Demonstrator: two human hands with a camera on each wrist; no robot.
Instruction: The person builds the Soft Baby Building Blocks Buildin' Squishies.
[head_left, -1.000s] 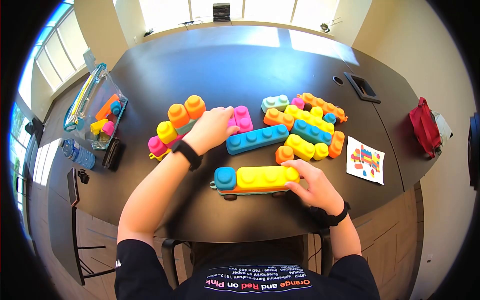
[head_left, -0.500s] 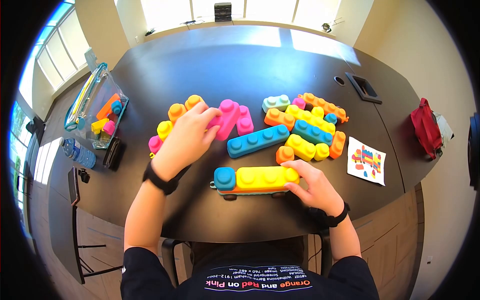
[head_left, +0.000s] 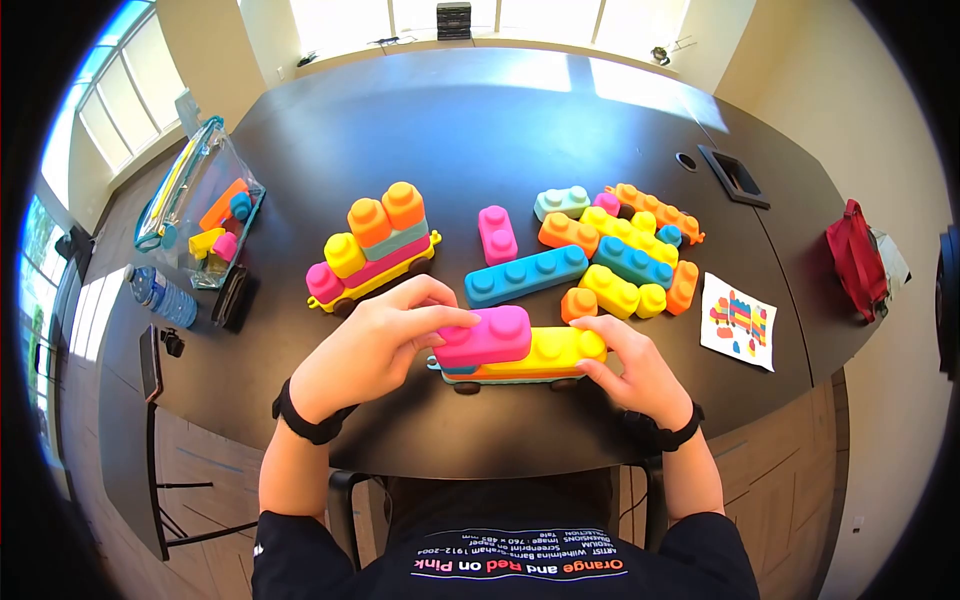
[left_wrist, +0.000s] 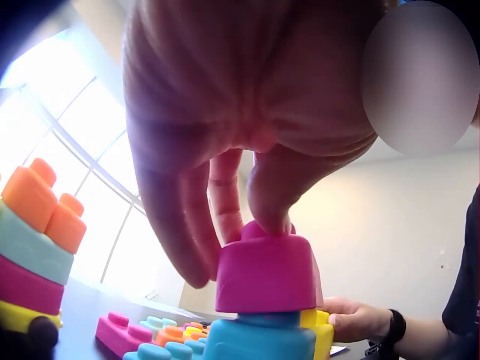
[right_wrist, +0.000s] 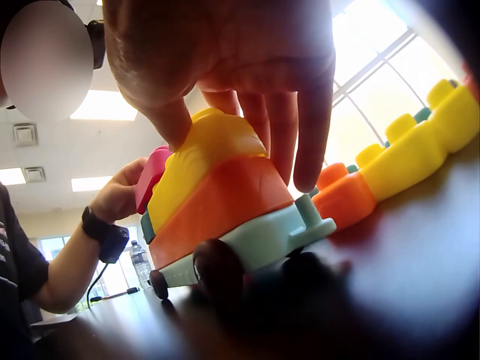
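The left hand (head_left: 370, 348) pinches a pink block (head_left: 490, 335) between thumb and fingers, over the left part of a wheeled stack. In the left wrist view the pink block (left_wrist: 266, 274) sits on top of the blue block (left_wrist: 262, 341). The right hand (head_left: 640, 370) grips the right end of the long yellow block (head_left: 560, 345). The right wrist view shows, beneath the yellow block (right_wrist: 206, 146), an orange layer (right_wrist: 225, 199) and a pale green wheeled base (right_wrist: 262, 240). Much of the blue block is hidden in the head view.
A second wheeled stack (head_left: 375, 250) stands at the left. Behind the hands lie a long blue block (head_left: 525, 277), a pink block (head_left: 497, 235) and several others at the right. A picture sheet (head_left: 738, 322), a bottle (head_left: 162, 296), a clear bag (head_left: 185, 190) and a red bag (head_left: 852, 258) are around.
The left hand has carried a pink block from beside the other pink block toward the body, onto the left part of the near stack. The right hand has stayed on the yellow block.
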